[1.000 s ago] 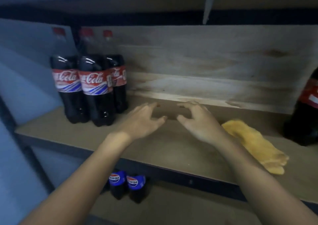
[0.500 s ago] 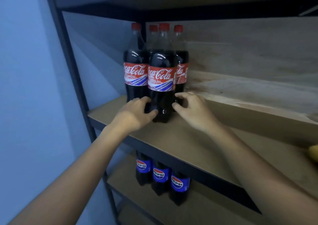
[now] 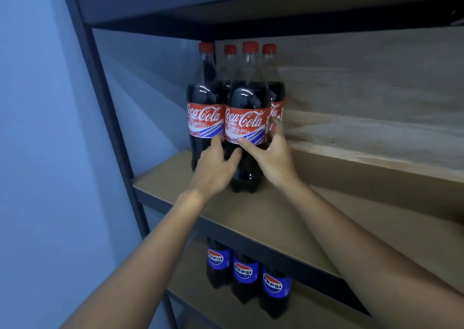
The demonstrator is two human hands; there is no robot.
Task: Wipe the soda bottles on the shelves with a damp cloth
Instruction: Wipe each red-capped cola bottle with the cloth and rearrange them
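Several Coca-Cola bottles with red caps stand in a tight group at the left end of the middle shelf (image 3: 288, 218). Both hands are on the front Coca-Cola bottle (image 3: 247, 117). My left hand (image 3: 216, 167) grips its lower left side, thumb across the dark front. My right hand (image 3: 271, 155) wraps its right side, thumb under the label and fingers reaching behind toward the bottle at the back right (image 3: 275, 95). Another bottle (image 3: 204, 107) stands just to the left. The cloth is out of view.
Three Pepsi bottles (image 3: 246, 276) stand on the lower shelf under my arms. A dark metal upright (image 3: 100, 97) frames the shelf on the left, beside a pale blue wall. The upper shelf hangs close over the caps. A plywood board (image 3: 376, 107) lines the back.
The view swung left, taking the yellow cloth out of view. Both hands moved from the bare shelf to the front Coca-Cola bottle and closed around it, sliding up from its base to label height.
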